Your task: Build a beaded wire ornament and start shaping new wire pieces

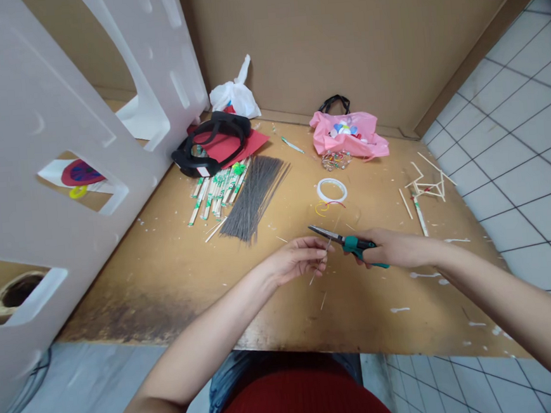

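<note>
Over the front middle of the table, my left hand (303, 258) is closed in a pinch on a thin grey wire (312, 278), which sticks out below the fingers. My right hand (388, 247) is wrapped round the green and black handles of a pair of scissors (349, 243). Their dark blades point left and meet the wire just above my left fingertips. Whether the blades are fully closed is hard to make out. A short piece of wire (323, 301) lies on the table below my left hand. Beyond the hands is a bundle of grey wires (256, 198).
A white tape roll (332, 190) lies behind the scissors. Wrapped chopsticks (215, 195) and a black headset (213, 141) are at the back left. A pink bag (348, 134) and a white bag (234, 98) stand at the back. A stick frame (427, 188) is on the right. A white plastic panel (71, 95) borders the left.
</note>
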{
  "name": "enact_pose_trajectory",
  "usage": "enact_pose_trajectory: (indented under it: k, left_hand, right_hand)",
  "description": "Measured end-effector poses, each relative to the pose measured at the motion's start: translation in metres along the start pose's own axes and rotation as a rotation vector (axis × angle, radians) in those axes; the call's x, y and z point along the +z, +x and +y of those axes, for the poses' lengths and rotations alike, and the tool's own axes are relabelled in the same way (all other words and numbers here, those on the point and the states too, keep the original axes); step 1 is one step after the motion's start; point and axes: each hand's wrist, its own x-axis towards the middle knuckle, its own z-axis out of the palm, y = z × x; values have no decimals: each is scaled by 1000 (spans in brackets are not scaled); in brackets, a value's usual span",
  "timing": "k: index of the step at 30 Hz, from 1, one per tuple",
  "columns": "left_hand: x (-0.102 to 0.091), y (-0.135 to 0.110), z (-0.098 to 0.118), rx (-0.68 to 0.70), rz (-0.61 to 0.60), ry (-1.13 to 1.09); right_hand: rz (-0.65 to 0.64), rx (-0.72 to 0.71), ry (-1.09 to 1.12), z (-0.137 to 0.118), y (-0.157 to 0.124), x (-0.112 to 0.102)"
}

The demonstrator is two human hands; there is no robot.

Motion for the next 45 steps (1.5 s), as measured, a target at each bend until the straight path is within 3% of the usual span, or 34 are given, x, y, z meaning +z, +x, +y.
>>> enact_pose_trajectory:
  k: [12, 21, 38, 45]
  left_hand:
    - [-1, 1, 0, -6, 14, -7]
    - [-2, 1, 0, -5, 15, -13]
    - [-13, 11, -7, -41, 110, 94]
    - [-16, 11, -8, -63, 129, 143]
  right_hand:
    - [99, -16, -120, -5, 0, 3]
    - [181, 57, -234, -10, 0, 10]
    - [311, 89, -354, 17, 21, 28]
    - [305, 69, -384, 22, 24, 30]
